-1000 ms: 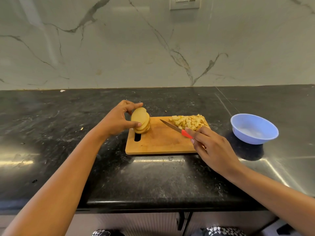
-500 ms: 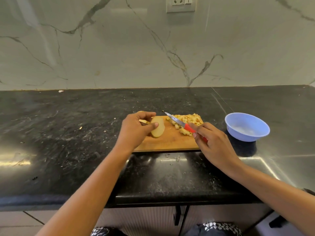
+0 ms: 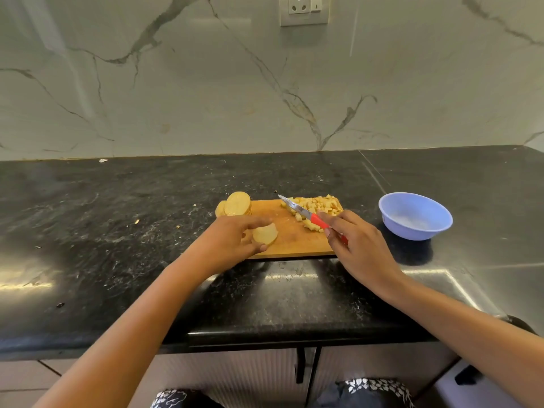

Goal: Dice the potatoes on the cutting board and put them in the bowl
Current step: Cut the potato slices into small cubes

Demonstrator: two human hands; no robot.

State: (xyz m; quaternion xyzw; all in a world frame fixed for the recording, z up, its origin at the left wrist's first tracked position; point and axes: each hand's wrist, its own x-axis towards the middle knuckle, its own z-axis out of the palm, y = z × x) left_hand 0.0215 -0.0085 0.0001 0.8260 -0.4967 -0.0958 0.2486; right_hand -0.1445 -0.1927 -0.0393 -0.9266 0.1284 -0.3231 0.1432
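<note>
Pale yellow potato slices [image 3: 265, 234], a short stack of them, were pinched between the thumb and fingers of the left hand [image 3: 229, 245], low over the near left part of the wooden cutting board [image 3: 294, 245]. Whether they touched the wood could not be told. The right hand [image 3: 357, 248] was clenched round the red handle of a knife [image 3: 304, 212], whose blade angled up and away to the left, with its tip near the board's far edge. The blade crossed in front of a heap of diced potato [image 3: 321, 204] at the far right corner of the board, and a few loose cubes lay just beside the handle. At the far left corner leaned more round slices [image 3: 237, 204], tilted on edge. To the right of the board, apart from it, a light blue bowl [image 3: 412, 232] stood on the black speckled surface [image 3: 117, 231]. Behind rose a white veined wall [image 3: 176, 98] with a socket [image 3: 303, 8].
</note>
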